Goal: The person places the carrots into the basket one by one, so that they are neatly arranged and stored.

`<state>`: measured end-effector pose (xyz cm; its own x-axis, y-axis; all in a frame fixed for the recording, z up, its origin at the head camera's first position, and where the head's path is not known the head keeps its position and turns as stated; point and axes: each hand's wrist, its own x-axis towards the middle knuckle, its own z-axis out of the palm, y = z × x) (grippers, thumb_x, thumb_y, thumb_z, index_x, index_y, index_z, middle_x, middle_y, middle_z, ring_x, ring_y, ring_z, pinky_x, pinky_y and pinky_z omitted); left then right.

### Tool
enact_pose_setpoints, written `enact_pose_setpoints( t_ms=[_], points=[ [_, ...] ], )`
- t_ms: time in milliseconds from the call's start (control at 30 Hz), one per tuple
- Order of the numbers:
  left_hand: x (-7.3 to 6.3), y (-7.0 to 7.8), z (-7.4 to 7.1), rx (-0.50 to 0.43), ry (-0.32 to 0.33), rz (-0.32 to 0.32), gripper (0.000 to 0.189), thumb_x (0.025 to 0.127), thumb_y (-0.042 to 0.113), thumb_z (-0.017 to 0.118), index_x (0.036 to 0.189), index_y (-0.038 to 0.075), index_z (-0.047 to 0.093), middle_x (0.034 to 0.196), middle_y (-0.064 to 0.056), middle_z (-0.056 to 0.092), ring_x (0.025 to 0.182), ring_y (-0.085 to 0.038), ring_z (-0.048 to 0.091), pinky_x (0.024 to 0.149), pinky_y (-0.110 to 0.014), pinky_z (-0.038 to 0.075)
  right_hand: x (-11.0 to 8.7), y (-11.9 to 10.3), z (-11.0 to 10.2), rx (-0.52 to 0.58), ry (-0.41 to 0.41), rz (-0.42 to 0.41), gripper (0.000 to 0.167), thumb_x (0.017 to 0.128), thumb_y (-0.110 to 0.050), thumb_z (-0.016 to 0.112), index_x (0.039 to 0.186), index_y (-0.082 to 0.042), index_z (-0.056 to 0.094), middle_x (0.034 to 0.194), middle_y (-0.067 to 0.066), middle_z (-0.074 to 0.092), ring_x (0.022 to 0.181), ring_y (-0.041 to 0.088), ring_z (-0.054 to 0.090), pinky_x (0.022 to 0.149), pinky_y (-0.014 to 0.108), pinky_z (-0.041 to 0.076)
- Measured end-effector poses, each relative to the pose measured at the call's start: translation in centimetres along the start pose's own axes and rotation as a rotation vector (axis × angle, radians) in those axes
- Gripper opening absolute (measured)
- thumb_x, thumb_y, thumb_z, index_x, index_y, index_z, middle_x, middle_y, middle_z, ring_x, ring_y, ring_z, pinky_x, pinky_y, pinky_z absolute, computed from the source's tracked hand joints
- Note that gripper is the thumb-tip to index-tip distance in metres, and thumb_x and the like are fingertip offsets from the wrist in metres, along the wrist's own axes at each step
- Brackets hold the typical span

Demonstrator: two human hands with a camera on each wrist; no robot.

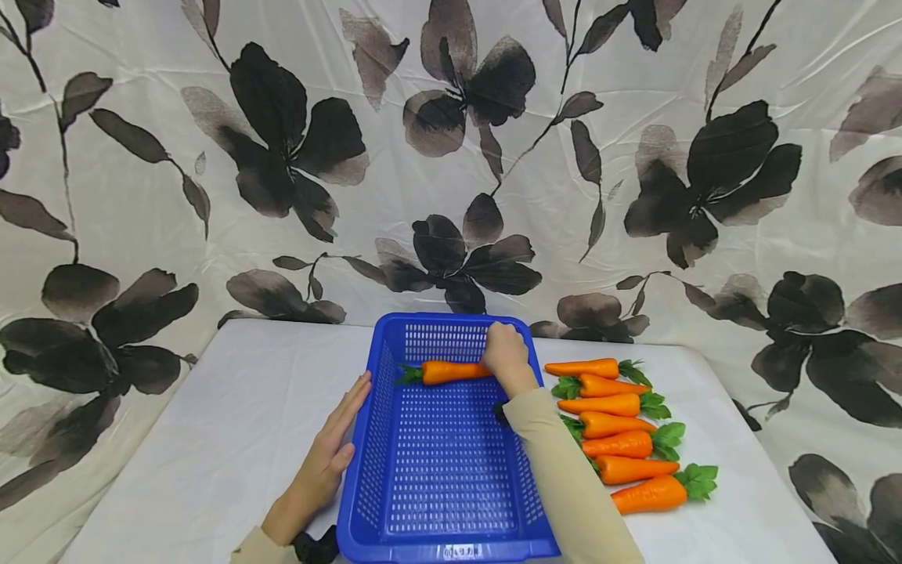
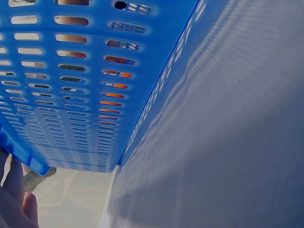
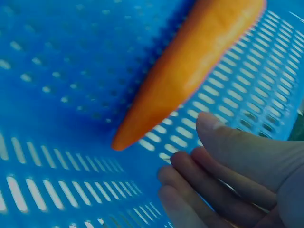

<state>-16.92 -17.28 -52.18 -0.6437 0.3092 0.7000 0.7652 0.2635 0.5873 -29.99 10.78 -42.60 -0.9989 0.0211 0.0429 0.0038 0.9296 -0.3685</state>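
A blue plastic basket (image 1: 451, 462) with slotted walls stands on the white table. Inside, near its far end, lies an orange toy carrot (image 1: 451, 373) with green leaves to the left; the right wrist view shows the carrot (image 3: 175, 71) on the perforated floor, its tip bare. My right hand (image 1: 506, 352) is in the basket's far right corner beside that tip. Its fingers and thumb (image 3: 237, 142) are loosely bent, with nothing between them. Along the basket's left rim rests my left hand (image 1: 331, 450), fingers straight; the left wrist view catches those fingers (image 2: 14, 183) at the rim.
Several more carrots (image 1: 620, 404) lie in a column on the table right of the basket, some partly hidden by my right sleeve (image 1: 564, 470). A floral cloth (image 1: 451, 196) hangs behind the white table (image 1: 268, 376).
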Motion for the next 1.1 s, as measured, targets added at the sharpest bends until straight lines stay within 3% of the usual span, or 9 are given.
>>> enact_pose_setpoints(
  t_ms=[133, 400, 600, 800, 1100],
  points=[
    [0.0, -0.1, -0.1, 0.0, -0.002, -0.004, 0.065, 0.105, 0.04, 0.031, 0.152, -0.005, 0.029, 0.16, -0.025, 0.024, 0.15, -0.035, 0.016, 0.12, -0.029, 0.008, 0.1, -0.1, -0.4, 0.05, -0.058, 0.006, 0.017, 0.074, -0.003, 0.083, 0.078, -0.004, 0.066, 0.085, 0.012, 0.066, 0.081, 0.03, 0.063, 0.075, 0.047, 0.055],
    [0.0, 0.0, -0.1, 0.004, -0.005, -0.008, 0.065, 0.105, 0.039, 0.031, 0.152, -0.005, 0.029, 0.159, -0.025, 0.024, 0.15, -0.035, 0.016, 0.12, -0.029, 0.008, -0.2, 0.0, 0.9, 0.019, -0.172, -0.071, 0.024, 0.067, -0.002, 0.09, 0.081, -0.005, 0.071, 0.085, 0.01, 0.067, 0.077, 0.027, 0.062, 0.08, 0.046, 0.054],
    [0.1, 0.2, -0.2, 0.003, -0.009, -0.013, 0.065, 0.105, 0.038, 0.031, 0.153, -0.005, 0.029, 0.16, -0.024, 0.023, 0.15, -0.035, 0.016, 0.12, -0.029, 0.008, -0.2, -0.1, 1.5, -0.034, -0.159, -0.083, 0.02, 0.071, -0.003, 0.087, 0.084, -0.004, 0.072, 0.088, 0.012, 0.069, 0.078, 0.029, 0.064, 0.082, 0.048, 0.055],
    [0.3, 0.2, -0.2, 0.002, -0.008, 0.001, 0.065, 0.105, 0.038, 0.032, 0.152, -0.006, 0.029, 0.159, -0.025, 0.023, 0.15, -0.035, 0.016, 0.12, -0.03, 0.008, 0.0, 0.0, 2.0, -0.093, -0.084, -0.075, 0.013, 0.077, -0.004, 0.082, 0.087, -0.004, 0.073, 0.091, 0.013, 0.071, 0.082, 0.031, 0.068, 0.082, 0.05, 0.056],
    [0.4, 0.3, -0.1, 0.003, -0.01, 0.001, 0.065, 0.105, 0.038, 0.031, 0.152, -0.006, 0.029, 0.159, -0.025, 0.023, 0.15, -0.037, 0.017, 0.12, -0.03, 0.008, 0.0, 0.0, 2.0, -0.08, -0.064, -0.061, 0.016, 0.076, -0.005, 0.084, 0.085, -0.004, 0.071, 0.089, 0.013, 0.071, 0.082, 0.031, 0.068, 0.083, 0.051, 0.056]
  ],
)
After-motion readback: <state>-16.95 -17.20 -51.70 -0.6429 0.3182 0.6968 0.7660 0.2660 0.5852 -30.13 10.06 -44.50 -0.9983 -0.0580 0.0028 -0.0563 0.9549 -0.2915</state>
